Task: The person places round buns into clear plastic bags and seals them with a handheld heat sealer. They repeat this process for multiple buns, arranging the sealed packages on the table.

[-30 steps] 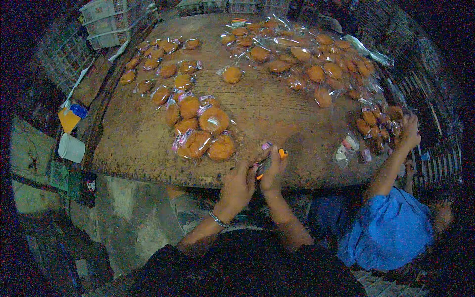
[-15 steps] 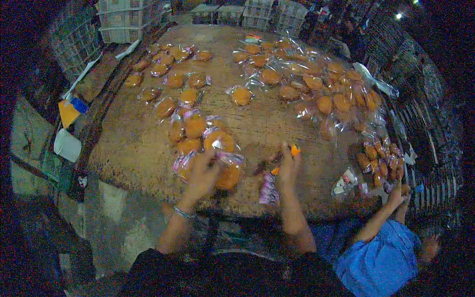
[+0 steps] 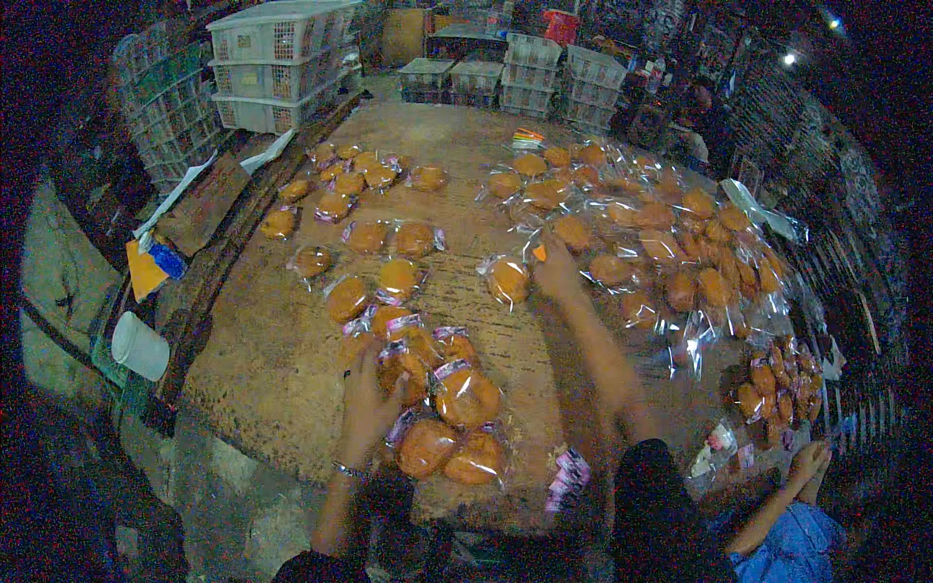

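Note:
Round golden-brown buns in clear plastic bags with pinkish labels lie piled in front of me on a wooden table [image 3: 292, 408]. My left hand [image 3: 366, 403] rests at the left side of this pile, against the bagged buns [image 3: 403, 374], with fingers and thumb apart. Farther forward, my right hand [image 3: 561, 272] closes round a small orange-ended tool [image 3: 538, 253], mostly hidden by the fingers. It is beside a single bagged bun [image 3: 508, 280] that shows no pink label. A stack of pink-and-white labels [image 3: 568, 479] lies near the table's front edge.
Many bagged buns [image 3: 680, 291] fill the right side; labelled ones [image 3: 364, 175] lie at the far left. A bag of smaller buns [image 3: 777, 379] sits near a co-worker's hands [image 3: 809, 466]. A white container [image 3: 141, 347] and stacked crates [image 3: 282, 73] stand left.
My right hand has reached forward from beside the labels to the lone bun, carrying the orange-ended tool. My left hand has shifted to the pile's left side. The view has tilted up.

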The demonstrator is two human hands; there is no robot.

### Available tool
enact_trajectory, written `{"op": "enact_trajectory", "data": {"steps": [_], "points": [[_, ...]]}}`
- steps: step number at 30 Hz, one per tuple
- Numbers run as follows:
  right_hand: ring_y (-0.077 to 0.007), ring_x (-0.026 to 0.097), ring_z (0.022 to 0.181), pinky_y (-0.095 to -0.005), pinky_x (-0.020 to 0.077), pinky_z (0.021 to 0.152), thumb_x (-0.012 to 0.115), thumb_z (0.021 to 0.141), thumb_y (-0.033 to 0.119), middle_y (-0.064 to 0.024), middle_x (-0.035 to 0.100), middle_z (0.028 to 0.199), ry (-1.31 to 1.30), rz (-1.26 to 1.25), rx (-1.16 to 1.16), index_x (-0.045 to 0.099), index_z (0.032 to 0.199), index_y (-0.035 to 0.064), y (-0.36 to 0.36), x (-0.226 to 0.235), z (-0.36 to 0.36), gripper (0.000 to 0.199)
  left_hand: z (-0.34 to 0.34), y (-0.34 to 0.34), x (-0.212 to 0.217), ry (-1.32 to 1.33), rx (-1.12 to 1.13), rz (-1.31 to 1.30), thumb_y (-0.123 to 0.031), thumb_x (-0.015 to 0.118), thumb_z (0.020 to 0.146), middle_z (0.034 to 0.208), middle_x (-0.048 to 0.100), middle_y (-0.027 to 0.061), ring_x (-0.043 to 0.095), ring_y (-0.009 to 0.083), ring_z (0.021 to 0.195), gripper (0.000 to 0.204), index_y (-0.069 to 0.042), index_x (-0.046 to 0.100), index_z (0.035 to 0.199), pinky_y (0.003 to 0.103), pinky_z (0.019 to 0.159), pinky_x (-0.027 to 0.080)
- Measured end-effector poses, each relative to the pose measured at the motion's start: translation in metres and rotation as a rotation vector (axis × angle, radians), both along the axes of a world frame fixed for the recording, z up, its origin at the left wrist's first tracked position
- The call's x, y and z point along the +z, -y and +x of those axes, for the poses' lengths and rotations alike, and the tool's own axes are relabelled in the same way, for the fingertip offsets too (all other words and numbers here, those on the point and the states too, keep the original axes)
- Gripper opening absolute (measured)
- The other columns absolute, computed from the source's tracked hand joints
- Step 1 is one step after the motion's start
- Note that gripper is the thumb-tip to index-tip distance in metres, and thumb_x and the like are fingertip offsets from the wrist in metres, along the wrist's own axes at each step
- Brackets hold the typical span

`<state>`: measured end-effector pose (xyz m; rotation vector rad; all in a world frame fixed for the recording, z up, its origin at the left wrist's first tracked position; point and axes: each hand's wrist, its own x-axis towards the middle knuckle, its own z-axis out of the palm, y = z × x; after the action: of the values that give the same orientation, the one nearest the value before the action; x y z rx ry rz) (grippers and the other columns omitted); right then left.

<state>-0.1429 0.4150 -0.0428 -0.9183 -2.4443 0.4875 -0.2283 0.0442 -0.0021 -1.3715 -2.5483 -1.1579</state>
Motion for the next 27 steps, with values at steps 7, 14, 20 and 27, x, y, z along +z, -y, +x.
{"op": "enact_trajectory", "data": {"steps": [7,14,20,27], "points": [[-0.0384,0.048,0.109,-0.045,0.043,0.089,0.057,0.074,0.022,-0.0215,0.037,0.131,0.244,0.16,0.135,0.048,0.121,0.0096,0.015,0.034,0.012,0.049,0.015,-0.007,0.013,0.243,0.046,-0.13,-0.017,0.063,0.076,0.127,0.038,0.0255,0.041,0.0414,0.114,0.06,0.0,0.035,0.127,0.044,0.096,0.035],[-0.0368,0.056,0.099,-0.0448,0.0465,0.083,0.055,0.077,0.022,-0.0212,0.052,0.116,0.399,0.116,-0.063,0.054,0.11,0.0044,0.019,0.032,-0.022,0.037,0.031,0.022,0.017,0.008,0.121,0.232,-0.006,0.059,0.073,0.113,0.046,0.0219,0.046,0.0386,0.104,0.04,-0.001,0.047,0.111,0.043,0.092,0.037],[-0.0349,0.058,0.094,-0.0426,0.0462,0.081,0.053,0.079,0.019,-0.019,0.06,0.102,0.091,0.233,-0.104,0.059,0.102,0.0019,0.016,0.086,0.031,0.029,0.046,0.056,0.016,0.262,0.207,0.278,-0.008,0.057,0.077,0.096,0.057,0.0138,0.054,0.0293,0.093,0.019,-0.001,0.055,0.094,0.038,0.083,0.042],[-0.0284,0.059,0.092,-0.0382,0.0449,0.082,0.059,0.077,0.023,-0.0172,0.063,0.096,-0.083,-0.08,0.164,0.06,0.101,0.0021,0.14,0.22,0.118,0.032,0.118,0.012,0.055,0.18,-0.104,0.454,-0.014,0.065,0.075,0.097,0.058,0.014,0.054,0.0304,0.097,0.035,0.0,0.052,0.104,0.039,0.087,0.042]]}}
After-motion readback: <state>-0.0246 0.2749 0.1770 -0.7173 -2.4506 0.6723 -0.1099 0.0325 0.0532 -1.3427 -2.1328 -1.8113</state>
